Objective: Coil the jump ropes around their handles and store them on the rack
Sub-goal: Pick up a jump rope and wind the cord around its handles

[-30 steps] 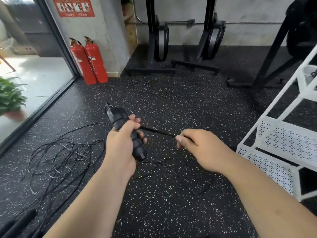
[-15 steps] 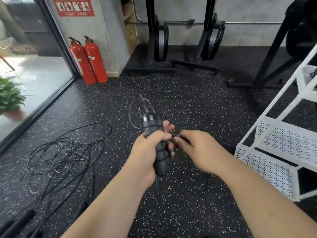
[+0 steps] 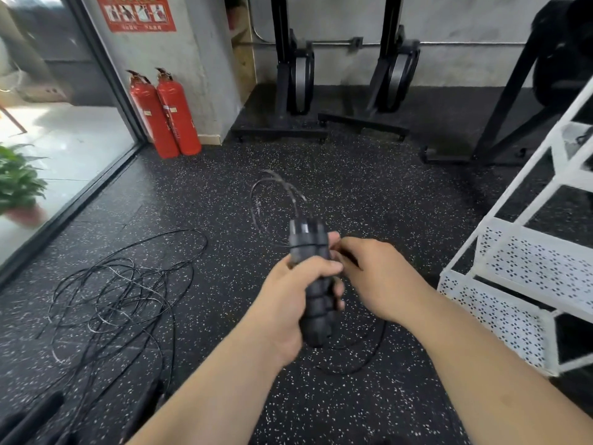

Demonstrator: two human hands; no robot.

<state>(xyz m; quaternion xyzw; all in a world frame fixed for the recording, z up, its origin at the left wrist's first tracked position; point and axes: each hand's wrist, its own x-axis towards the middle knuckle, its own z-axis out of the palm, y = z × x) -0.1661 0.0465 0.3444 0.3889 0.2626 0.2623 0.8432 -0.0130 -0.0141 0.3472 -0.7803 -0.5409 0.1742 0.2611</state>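
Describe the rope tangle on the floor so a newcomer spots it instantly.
From the glass wall on the left, look across the speckled floor, nearer than the red fire extinguishers. The rope tangle sprawls there in loose thin black loops, unlike the handles gripped in the left hand.

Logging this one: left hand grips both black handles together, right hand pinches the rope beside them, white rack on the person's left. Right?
No: the head view shows the white rack on the person's right. The left hand does grip both black handles together, and the right hand pinches the rope beside them.
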